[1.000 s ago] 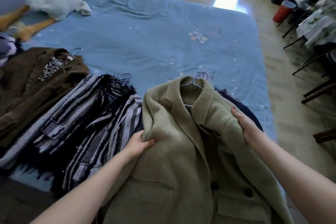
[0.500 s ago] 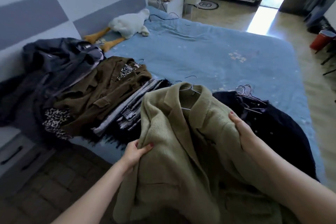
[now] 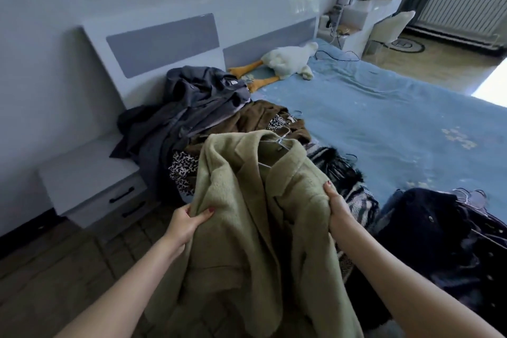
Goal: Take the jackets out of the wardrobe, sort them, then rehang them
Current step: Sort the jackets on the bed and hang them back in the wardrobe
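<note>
Two bare hands pinch a fuzzy olive-green jacket [image 3: 247,217] by its shoulders, left hand [image 3: 184,223] and right hand [image 3: 337,207] gripping thick fleecy folds, its wire hanger [image 3: 277,145] inside the collar. Beyond it, rumpled grey [image 3: 192,101], brown [image 3: 260,118] and striped jackets [image 3: 354,189] lie heaped along a smooth blue bedspread [image 3: 397,118]. Dark jackets [image 3: 439,228] lie piled at the right.

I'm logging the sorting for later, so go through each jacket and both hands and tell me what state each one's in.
olive jacket: on its hanger, held up by both shoulders
left hand: gripping its shoulder
right hand: gripping the other shoulder
grey jacket: crumpled by the headboard
brown jacket: lying on the bed
striped jacket: lying, partly covered
dark jacket: heaped at the bed's edge
</note>
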